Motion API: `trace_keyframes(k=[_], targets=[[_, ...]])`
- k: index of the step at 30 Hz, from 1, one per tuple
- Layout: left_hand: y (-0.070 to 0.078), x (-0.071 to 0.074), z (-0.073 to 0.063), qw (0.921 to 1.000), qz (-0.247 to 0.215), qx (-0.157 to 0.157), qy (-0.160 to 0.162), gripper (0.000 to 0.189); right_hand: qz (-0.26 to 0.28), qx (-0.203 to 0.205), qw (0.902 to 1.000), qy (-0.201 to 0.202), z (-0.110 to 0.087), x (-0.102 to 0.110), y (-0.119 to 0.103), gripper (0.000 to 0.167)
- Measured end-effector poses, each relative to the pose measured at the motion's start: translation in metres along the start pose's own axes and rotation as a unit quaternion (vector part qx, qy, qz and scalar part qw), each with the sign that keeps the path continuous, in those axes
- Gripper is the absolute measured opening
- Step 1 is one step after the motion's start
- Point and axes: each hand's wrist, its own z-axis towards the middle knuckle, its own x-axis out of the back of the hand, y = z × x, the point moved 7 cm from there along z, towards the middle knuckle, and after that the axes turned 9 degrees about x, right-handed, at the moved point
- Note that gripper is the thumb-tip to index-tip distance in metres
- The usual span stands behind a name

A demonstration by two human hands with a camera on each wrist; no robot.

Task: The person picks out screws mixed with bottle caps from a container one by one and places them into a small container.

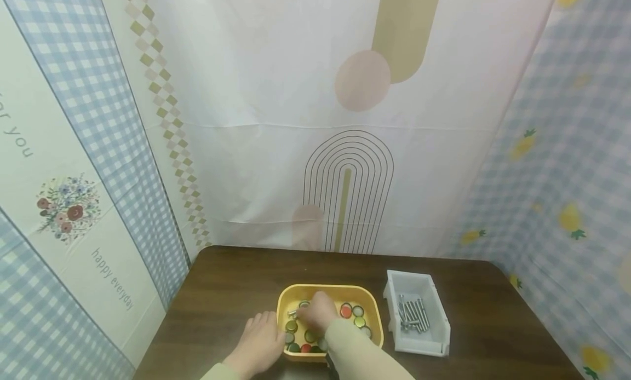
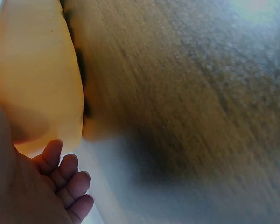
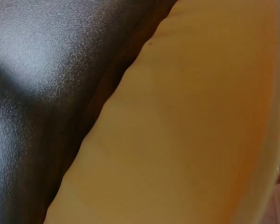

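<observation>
My left hand (image 1: pixel 258 339) holds the left side of a yellow plastic tray (image 1: pixel 340 287), its thumb side at the rim. In the left wrist view its fingers (image 2: pixel 76 183) lie loosely bent beside the tray's outer wall; the thumb is hidden. Reaching over the tray's front rim, my right hand (image 1: pixel 319 312) has its fingertips at a short silver bolt (image 1: pixel 292 314) and appears to pinch it. Round bottle caps (image 1: pixel 346 311) in red, green, gold and silver lie scattered about the tray floor. The right wrist view shows mostly the tray's outer wall (image 3: pixel 177 116).
A white bin (image 1: pixel 421 344) stands right of the tray, with several long silver bolts (image 1: pixel 414 314) inside. Both containers are on a dark brown wooden table (image 1: pixel 231 281). A patterned cloth (image 1: pixel 256 177) hangs behind the table, with more cloth at both sides.
</observation>
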Motion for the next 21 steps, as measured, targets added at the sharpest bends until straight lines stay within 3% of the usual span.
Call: trace_keyframes(k=[13,21], targets=[[0.0012,0.0012,-0.0011,1.0,0.001,-0.003,0.0,0.017,-0.026,-0.02,0.999,0.031,0.0037,-0.0054,0.009,0.024],[-0.0005,0.001,-0.0007,1.0,0.002,0.0,0.0,0.018,-0.025,-0.016,0.9992,0.027,0.0022,-0.0016,0.0038,0.02]])
